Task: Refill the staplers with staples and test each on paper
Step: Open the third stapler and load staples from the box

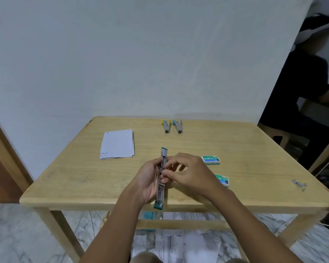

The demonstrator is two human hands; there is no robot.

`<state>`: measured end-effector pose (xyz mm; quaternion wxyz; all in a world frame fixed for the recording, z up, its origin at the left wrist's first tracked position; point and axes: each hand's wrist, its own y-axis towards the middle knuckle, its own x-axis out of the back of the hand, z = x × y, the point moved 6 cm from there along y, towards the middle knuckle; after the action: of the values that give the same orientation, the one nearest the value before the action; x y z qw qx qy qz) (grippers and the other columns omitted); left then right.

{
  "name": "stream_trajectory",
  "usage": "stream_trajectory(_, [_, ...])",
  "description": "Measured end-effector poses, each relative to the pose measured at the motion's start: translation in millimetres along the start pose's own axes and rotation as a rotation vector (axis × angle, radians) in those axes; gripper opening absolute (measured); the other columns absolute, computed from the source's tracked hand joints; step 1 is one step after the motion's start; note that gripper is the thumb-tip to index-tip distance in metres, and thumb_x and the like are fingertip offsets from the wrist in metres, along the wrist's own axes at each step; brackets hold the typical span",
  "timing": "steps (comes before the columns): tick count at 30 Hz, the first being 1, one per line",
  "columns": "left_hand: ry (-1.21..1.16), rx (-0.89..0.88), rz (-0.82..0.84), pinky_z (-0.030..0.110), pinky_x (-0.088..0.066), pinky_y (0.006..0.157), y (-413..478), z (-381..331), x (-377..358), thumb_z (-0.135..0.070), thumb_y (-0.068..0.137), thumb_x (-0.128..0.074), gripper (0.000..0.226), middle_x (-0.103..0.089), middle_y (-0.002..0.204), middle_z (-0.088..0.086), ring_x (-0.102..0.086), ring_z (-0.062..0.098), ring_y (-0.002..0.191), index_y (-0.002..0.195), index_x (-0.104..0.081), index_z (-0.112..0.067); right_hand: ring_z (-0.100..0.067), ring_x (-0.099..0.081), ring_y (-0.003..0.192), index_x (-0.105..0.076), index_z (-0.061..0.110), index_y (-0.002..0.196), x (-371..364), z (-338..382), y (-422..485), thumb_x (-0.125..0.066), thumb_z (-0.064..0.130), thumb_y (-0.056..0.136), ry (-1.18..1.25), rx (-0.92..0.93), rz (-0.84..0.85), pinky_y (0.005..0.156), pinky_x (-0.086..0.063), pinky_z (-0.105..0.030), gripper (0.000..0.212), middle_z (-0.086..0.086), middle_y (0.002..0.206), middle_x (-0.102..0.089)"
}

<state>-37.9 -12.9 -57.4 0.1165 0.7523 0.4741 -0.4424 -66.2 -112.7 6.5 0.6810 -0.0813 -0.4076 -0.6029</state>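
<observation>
Over the table's (74, 177) front edge, a green stapler (160, 194) is held unfolded flat, its metal channel bared between green ends. It is gripped from the left by the curled left hand (147, 179) and pinched at mid-length by the right hand (190, 173). Its long axis runs from front edge toward far edge, the near end overhanging. Bare wood is left on the left; a box (210, 160) lies near on the right, paper (118, 144) farther back left.

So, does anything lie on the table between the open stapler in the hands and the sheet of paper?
Nothing visible does. Only bare table separates the green stapler from the paper; the staple boxes lie on the other side.
</observation>
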Motion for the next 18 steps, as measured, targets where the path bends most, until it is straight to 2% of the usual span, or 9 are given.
stream_trajectory(5, [0.043, 0.007, -0.026, 0.019, -0.033, 0.037, 1, 1, 2, -0.025, 0.104, -0.036, 0.034, -0.036, 0.058, 0.003, -0.035, 0.01, 0.04, 0.087, -0.055, -0.004, -0.006, -0.066, 0.08, -0.077, 0.018, 0.091, 1, -5, -6, -0.076, 0.018, 0.084, 0.093, 0.001, -0.181, 0.075, -0.053, -0.023, 0.007, 0.01, 0.083, -0.073])
stream_trajectory(10, [0.088, 0.041, -0.04, 0.023, -0.036, 0.037, 0, 2, 4, -0.032, 0.105, -0.036, 0.045, -0.029, 0.056, 0.003, -0.031, 0.012, 0.041, 0.07, -0.051, -0.008, -0.003, -0.062, 0.088, -0.078, 0.019, 0.093, -2, -13, 5, -0.074, 0.021, 0.086, -0.001, -0.007, -0.276, 0.074, -0.046, -0.013, 0.009, 0.011, 0.091, -0.069])
stream_trajectory(15, [0.085, 0.029, -0.016, 0.019, -0.03, 0.037, -1, 1, 1, -0.027, 0.104, -0.04, 0.033, -0.032, 0.064, 0.004, -0.032, 0.01, 0.042, 0.081, -0.052, -0.007, -0.007, -0.059, 0.091, -0.077, 0.021, 0.098, -10, -21, 17, -0.068, 0.032, 0.09, -0.081, -0.1, -0.22, 0.078, -0.054, -0.031, 0.016, 0.01, 0.096, -0.06])
stream_trajectory(18, [0.136, 0.032, -0.028, 0.02, -0.026, 0.045, 1, 2, 5, -0.03, 0.103, -0.04, 0.037, -0.038, 0.055, 0.003, -0.032, 0.01, 0.043, 0.076, -0.051, -0.008, -0.008, -0.059, 0.092, -0.077, 0.02, 0.101, -12, -21, 19, -0.065, 0.034, 0.092, -0.097, -0.108, -0.186, 0.08, -0.054, -0.035, 0.02, 0.01, 0.099, -0.058])
